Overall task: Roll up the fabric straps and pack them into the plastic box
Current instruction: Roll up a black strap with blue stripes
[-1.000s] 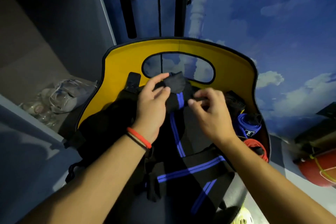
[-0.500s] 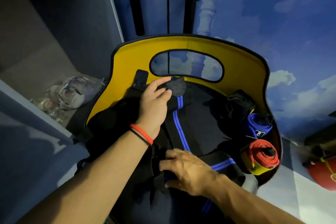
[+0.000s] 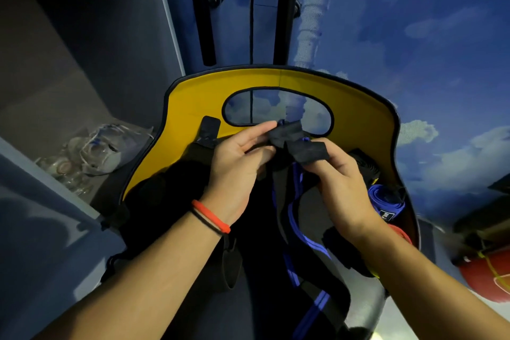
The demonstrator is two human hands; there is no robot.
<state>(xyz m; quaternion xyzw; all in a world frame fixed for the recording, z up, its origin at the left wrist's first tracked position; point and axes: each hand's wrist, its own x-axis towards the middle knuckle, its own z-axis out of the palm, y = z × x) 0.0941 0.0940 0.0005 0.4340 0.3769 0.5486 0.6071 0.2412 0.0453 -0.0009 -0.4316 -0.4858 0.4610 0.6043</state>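
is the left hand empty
No, the left hand pinches the end of the black strap, and the right hand holds it too.

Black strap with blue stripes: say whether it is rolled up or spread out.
Mostly unrolled. The strap has only its top end folded, pinched between the left hand and right hand; the rest trails down loose.

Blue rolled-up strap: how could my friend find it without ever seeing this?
Find the yellow board with the oval hole. Along its right edge, three rolled straps sit in a row. The blue roll is the middle one, between a black roll and a red roll.
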